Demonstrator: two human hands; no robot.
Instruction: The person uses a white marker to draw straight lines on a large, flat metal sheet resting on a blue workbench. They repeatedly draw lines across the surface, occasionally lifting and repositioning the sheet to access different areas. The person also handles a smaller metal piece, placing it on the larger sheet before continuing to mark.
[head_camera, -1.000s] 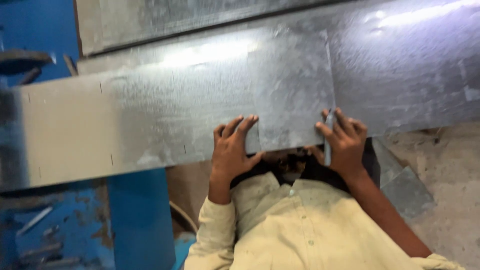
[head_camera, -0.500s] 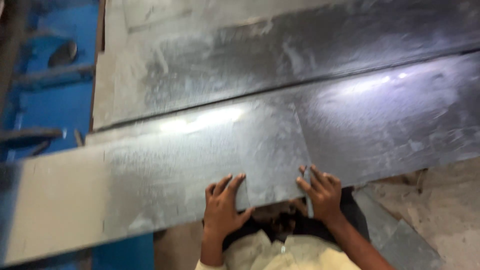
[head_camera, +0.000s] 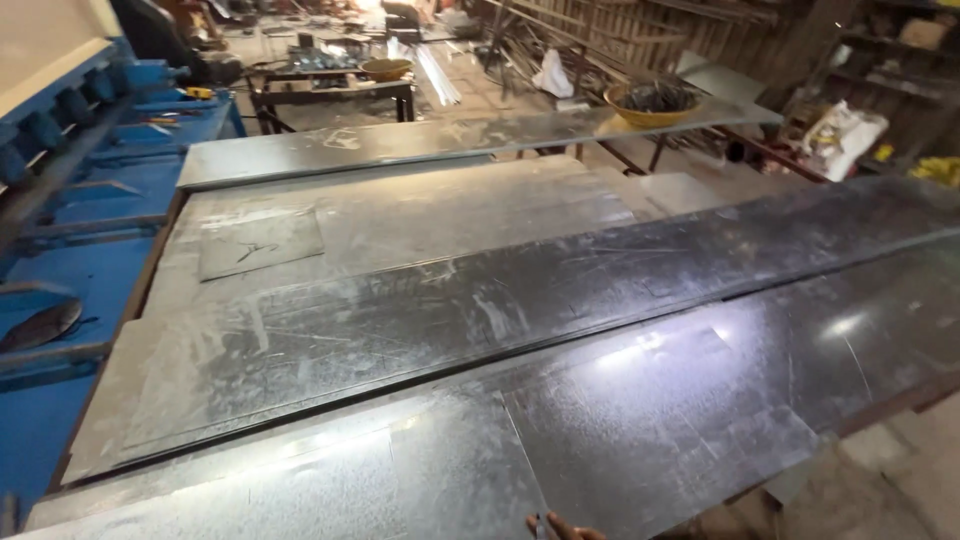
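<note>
A long galvanised metal sheet lies across the near side of the view, with a seam line running to its front edge. Only a few fingertips of my right hand show at the bottom edge, lying on the sheet's front rim just right of that seam. My left hand is out of the frame. Behind this sheet, more long metal sheets lie stacked flat, and a small rectangular offcut rests on the upper one.
A blue shearing machine stands along the left. Another long sheet spans the back. Beyond it are a workbench, a yellow basin of scrap, white sacks and metal rods on the workshop floor.
The view has tilted up from my hands and chest to the workshop. Both hands were on the sheet's front edge; now only the right fingertips show.
</note>
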